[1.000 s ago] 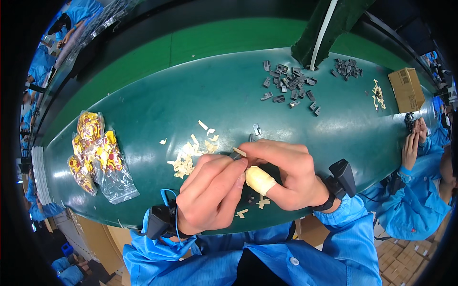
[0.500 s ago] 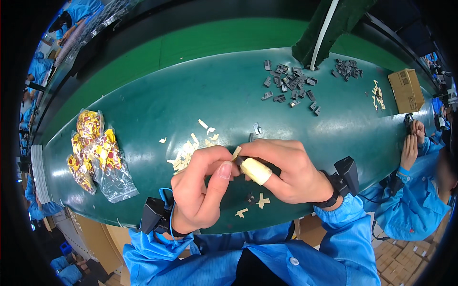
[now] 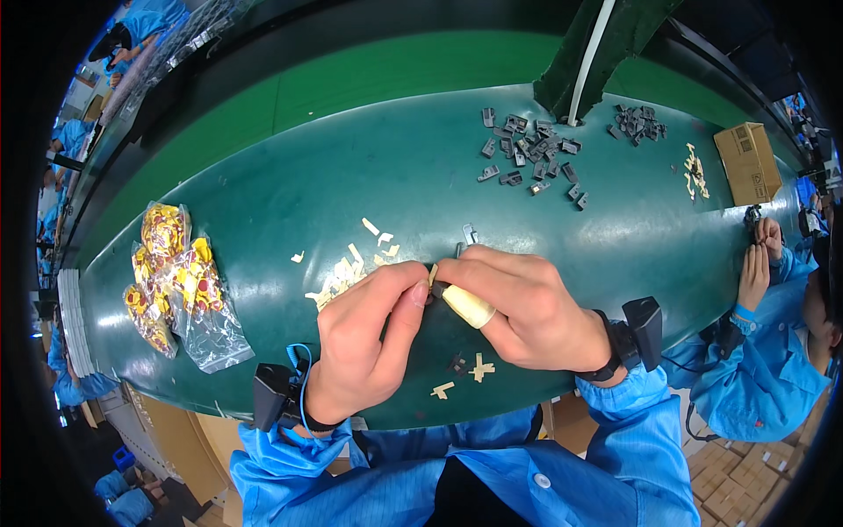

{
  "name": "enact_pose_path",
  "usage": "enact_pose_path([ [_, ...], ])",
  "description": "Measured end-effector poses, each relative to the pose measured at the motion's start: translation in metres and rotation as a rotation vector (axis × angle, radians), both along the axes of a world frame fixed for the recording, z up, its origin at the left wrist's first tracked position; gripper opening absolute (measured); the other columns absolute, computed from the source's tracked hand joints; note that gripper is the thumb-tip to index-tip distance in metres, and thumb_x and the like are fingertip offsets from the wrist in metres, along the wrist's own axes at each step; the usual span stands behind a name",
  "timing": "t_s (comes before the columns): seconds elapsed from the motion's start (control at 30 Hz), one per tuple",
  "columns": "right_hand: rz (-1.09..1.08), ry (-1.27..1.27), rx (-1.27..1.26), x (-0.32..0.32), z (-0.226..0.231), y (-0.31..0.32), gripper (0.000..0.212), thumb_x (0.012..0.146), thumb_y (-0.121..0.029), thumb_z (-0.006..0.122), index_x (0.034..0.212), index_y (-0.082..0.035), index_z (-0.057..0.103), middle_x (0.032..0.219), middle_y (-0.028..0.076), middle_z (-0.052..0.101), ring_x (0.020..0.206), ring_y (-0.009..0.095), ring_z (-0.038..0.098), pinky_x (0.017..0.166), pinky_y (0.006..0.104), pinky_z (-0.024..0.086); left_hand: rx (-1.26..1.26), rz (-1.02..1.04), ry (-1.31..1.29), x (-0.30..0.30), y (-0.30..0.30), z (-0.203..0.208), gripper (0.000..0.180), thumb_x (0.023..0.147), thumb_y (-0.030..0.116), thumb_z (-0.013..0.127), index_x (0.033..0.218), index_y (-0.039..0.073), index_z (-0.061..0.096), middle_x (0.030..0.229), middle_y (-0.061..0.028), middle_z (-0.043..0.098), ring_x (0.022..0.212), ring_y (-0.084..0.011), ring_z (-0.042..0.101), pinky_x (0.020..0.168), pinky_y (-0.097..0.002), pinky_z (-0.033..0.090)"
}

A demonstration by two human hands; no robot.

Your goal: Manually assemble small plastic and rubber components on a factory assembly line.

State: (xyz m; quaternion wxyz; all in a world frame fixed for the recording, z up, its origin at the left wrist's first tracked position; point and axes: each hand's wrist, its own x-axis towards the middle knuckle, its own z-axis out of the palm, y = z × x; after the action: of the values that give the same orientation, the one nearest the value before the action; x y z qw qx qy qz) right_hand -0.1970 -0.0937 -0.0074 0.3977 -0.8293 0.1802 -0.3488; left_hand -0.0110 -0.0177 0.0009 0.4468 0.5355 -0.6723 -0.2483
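My left hand and my right hand meet over the green table, both closed in a pinch. Between their fingertips is a small dark grey plastic part, mostly hidden by the fingers. A narrow cream strip stands up against it at the fingertips. A cream-yellow finger cover sits on my right thumb. Just beyond my right fingers lies a grey plastic piece. Loose cream strips are heaped beyond my left hand, and a few cream pieces lie nearer to me.
Bags of yellow and red pieces lie on the table at left. Several dark grey parts are scattered at the far right-centre, near a post. A cardboard box stands at right, near a co-worker's hands.
My left fingers have closed in on the small part, and both hands are drawn closer together. The cream strip now stands more upright between the fingertips.
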Motion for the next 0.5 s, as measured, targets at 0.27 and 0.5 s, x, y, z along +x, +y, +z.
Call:
enact_pose_path([
  [0.27, 0.016, 0.025, -0.003, -0.0004, 0.0005, 0.0002, 0.034, 0.076, 0.010, 0.061, 0.110, 0.007, 0.059, 0.081, 0.018, 0.053, 0.068, 0.037, 0.057, 0.059, 0.0425, 0.046, 0.134, -0.033, 0.167, 0.0017, 0.0005, -0.0025, 0.008, 0.096, 0.001, 0.059, 0.101, -0.004, 0.063, 0.078, -0.0127, 0.067, 0.070, -0.0196, 0.069, 0.064, -0.0280, 0.052],
  [0.5, 0.010, 0.001, -0.022, 0.0001, -0.0020, -0.0011, 0.026, 0.083, 0.005, 0.064, 0.109, 0.008, 0.062, 0.082, 0.017, 0.060, 0.066, 0.032, 0.061, 0.057, 0.0374, 0.048, 0.294, -0.078, 0.382, 0.0043, 0.0010, -0.0019, 0.013, 0.100, 0.006, 0.055, 0.103, -0.005, 0.063, 0.082, -0.0103, 0.070, 0.072, -0.0150, 0.068, 0.067, -0.0260, 0.053],
])
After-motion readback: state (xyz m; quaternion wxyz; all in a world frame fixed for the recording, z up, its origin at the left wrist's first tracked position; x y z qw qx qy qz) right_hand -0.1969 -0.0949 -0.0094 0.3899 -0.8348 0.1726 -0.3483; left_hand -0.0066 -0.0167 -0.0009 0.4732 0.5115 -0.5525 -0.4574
